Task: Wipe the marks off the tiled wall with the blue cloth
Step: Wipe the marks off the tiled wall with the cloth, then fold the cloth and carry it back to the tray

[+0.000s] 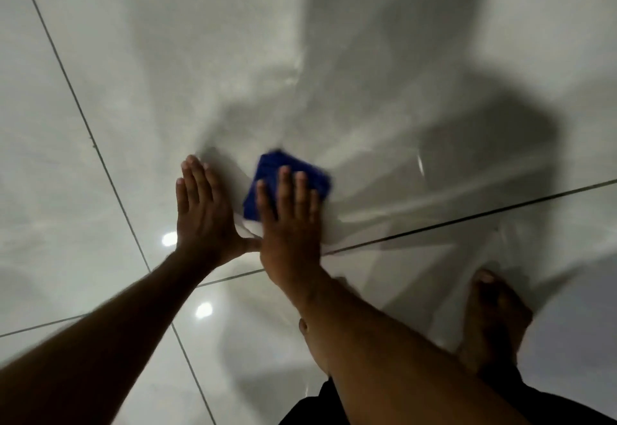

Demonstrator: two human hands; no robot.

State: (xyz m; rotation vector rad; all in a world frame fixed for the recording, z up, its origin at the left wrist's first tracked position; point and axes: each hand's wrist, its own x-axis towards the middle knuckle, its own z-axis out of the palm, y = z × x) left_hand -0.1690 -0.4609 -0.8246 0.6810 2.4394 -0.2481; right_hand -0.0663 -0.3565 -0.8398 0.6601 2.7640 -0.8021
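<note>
A folded blue cloth (pixel 293 175) lies flat against the glossy grey-white tiled wall (pixel 367 57). My right hand (pixel 288 224) presses on it with the fingers straight and close together, covering its lower part. My left hand (pixel 202 211) rests flat on the tile just left of the cloth, fingers extended, thumb reaching toward my right hand. The frame is blurred and no marks on the tile can be made out.
Dark grout lines (pixel 83 117) cross the tiles, one diagonal on the left and one running right below the hands. A bare foot (pixel 494 321) stands on the floor at lower right. Reflections of lights (pixel 169 239) shine on the tile.
</note>
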